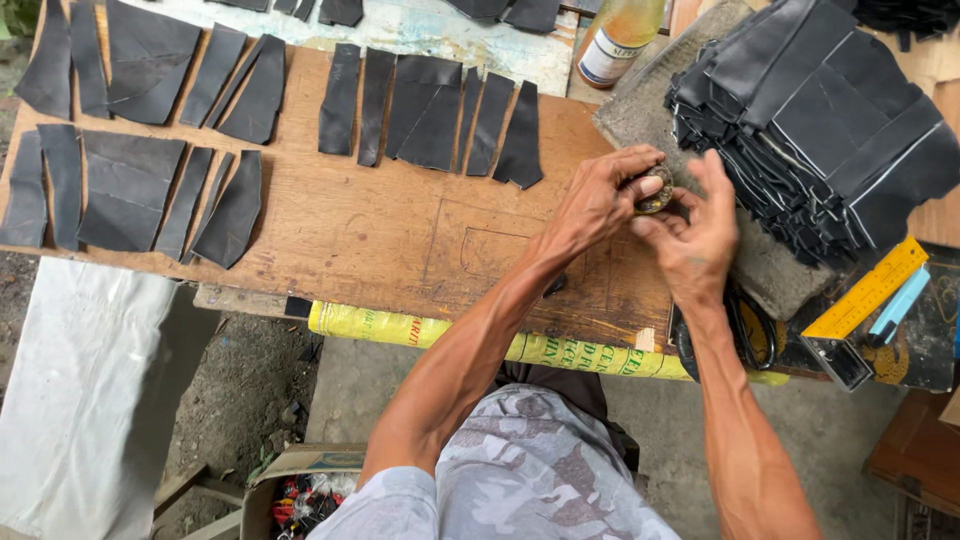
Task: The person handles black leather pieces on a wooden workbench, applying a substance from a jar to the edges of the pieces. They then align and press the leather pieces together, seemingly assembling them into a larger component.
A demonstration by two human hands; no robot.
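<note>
A small round object (pixel 655 192), dull brass-coloured and dark at its middle, is gripped between both hands above the wooden board (pixel 380 240). It is pinched by the fingers of the left hand (pixel 600 195), while the right hand (pixel 695 235) is curled against its near side. A stack of black cut pieces (pixel 820 120) is seen just beyond the right hand; flat black strips (pixel 430 110) are laid out past the left.

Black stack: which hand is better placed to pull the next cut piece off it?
Probably the right hand: it sits beside the stack of black pieces. The left hand is farther away and grips the small round object.
</note>
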